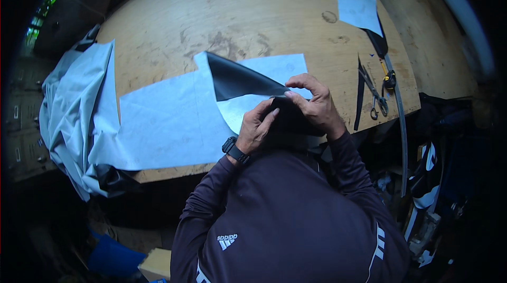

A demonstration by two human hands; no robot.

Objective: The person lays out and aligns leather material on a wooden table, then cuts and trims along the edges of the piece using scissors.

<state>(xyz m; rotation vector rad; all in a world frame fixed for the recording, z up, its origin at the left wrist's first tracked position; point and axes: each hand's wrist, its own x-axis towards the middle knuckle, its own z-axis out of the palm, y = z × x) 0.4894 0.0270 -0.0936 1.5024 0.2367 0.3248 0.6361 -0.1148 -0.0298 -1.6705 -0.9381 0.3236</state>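
Observation:
Light grey sheet material (pixel 163 119) lies across the near part of the wooden table, with a folded piece (pixel 237 79) on it showing its black face and pale face. My left hand (pixel 259 127) grips the black part (pixel 293 119) near its top corner. My right hand (pixel 311 103), just to the right, pinches the folded edge with thumb and forefinger. A dark wristwatch (pixel 234 150) is on my left wrist. Right of my hands lie scissors (pixel 377 103), a thin black strip (pixel 358 114), a yellow-black tape measure (pixel 390 81) and a long metal ruler (pixel 401 145).
Bunched grey fabric (pixel 74 108) hangs over the left end of the wooden table (pixel 253 13). A pale square piece (pixel 356 8) lies at the back right over the ruler. Cluttered offcuts (pixel 422 188) sit below on the right, a blue object (pixel 113 251) below on the left.

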